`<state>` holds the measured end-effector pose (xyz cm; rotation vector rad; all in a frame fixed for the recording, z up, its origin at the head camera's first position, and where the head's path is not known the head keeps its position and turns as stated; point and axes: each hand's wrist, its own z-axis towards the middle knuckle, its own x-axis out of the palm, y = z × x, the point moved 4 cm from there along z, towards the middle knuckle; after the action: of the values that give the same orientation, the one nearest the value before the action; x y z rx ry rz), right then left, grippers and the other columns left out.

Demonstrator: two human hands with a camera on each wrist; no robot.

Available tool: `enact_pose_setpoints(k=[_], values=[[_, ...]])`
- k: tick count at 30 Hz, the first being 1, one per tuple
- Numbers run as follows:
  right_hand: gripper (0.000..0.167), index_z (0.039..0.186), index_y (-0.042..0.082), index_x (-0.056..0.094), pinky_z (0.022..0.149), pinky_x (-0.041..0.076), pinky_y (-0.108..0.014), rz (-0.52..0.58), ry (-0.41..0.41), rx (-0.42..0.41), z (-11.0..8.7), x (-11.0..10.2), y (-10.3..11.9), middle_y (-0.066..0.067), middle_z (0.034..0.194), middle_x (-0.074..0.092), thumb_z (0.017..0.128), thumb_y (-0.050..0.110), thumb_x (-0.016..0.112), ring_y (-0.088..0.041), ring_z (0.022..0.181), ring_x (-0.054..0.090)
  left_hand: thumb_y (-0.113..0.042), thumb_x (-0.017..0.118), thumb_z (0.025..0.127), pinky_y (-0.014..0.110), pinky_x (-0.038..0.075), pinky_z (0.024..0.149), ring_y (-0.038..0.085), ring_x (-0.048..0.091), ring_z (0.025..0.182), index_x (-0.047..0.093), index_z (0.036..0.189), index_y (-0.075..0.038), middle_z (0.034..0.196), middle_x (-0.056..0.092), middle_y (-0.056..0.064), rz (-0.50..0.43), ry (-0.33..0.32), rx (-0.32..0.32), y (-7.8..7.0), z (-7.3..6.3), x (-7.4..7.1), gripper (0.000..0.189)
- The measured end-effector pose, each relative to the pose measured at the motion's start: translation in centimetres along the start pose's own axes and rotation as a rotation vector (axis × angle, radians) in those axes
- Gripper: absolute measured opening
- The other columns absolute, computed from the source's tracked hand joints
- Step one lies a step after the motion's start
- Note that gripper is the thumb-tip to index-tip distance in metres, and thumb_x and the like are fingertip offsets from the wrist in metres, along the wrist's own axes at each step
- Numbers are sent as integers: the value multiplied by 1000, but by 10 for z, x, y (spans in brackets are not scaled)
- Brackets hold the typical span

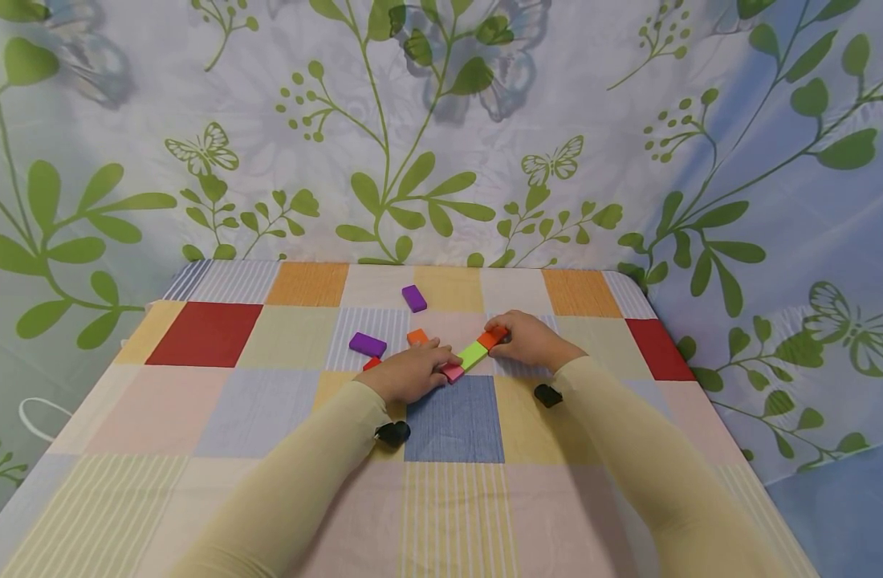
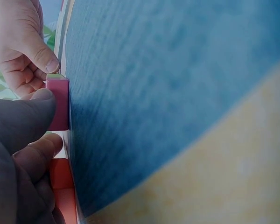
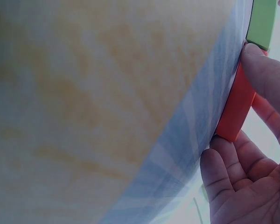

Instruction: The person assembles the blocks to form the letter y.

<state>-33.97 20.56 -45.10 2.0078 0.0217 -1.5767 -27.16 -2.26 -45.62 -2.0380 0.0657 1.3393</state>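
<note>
A pink block (image 1: pixel 452 373), a lime green block (image 1: pixel 474 356) and an orange-red block (image 1: pixel 493 337) lie end to end in a slanting row on the cloth. My left hand (image 1: pixel 415 372) pinches the pink block (image 2: pixel 59 105) at the row's near end; in the left wrist view the thumb presses its side. At the far end my right hand (image 1: pixel 531 340) grips the orange-red block (image 3: pixel 236 105), thumb on one side and fingers round the other. The green block (image 3: pixel 262 23) touches the orange-red one and sits between the hands.
Beside my left hand are an orange block (image 1: pixel 417 337) and a red block (image 1: pixel 372 364), partly hidden by it. Two purple blocks, one to the left (image 1: pixel 368 345) and one farther back (image 1: pixel 414 298), lie on the patchwork cloth (image 1: pixel 282 409). A leaf-patterned curtain (image 1: pixel 441 128) hangs behind.
</note>
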Motion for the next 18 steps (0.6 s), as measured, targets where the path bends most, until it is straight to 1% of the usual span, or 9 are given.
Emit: enact_pose_setpoints(k=[10, 15, 18], values=[[45, 133, 8, 69, 113, 49, -51, 10, -2, -6, -1, -1, 2, -17, 135, 63, 92, 20, 84, -33, 123, 60, -34, 58, 109, 57, 28, 129, 29, 23, 164, 56, 152, -33, 169, 41, 2, 12, 4, -4, 1, 2, 1, 43], [50, 136, 9, 68, 114, 48, -51, 17, -2, 1, -2, 0, 1, -18, 138, 62, 91, 22, 84, -33, 124, 59, -34, 58, 109, 56, 29, 129, 28, 25, 163, 56, 152, -31, 169, 42, 3, 31, 7, 2, 0, 3, 0, 43], [53, 138, 8, 67, 114, 48, -52, 13, -7, -10, -2, 0, 2, -19, 141, 60, 91, 24, 85, -34, 127, 59, -33, 58, 109, 55, 30, 129, 27, 25, 163, 56, 152, -31, 168, 43, 3, 46, 7, 10, -1, 3, -1, 44]])
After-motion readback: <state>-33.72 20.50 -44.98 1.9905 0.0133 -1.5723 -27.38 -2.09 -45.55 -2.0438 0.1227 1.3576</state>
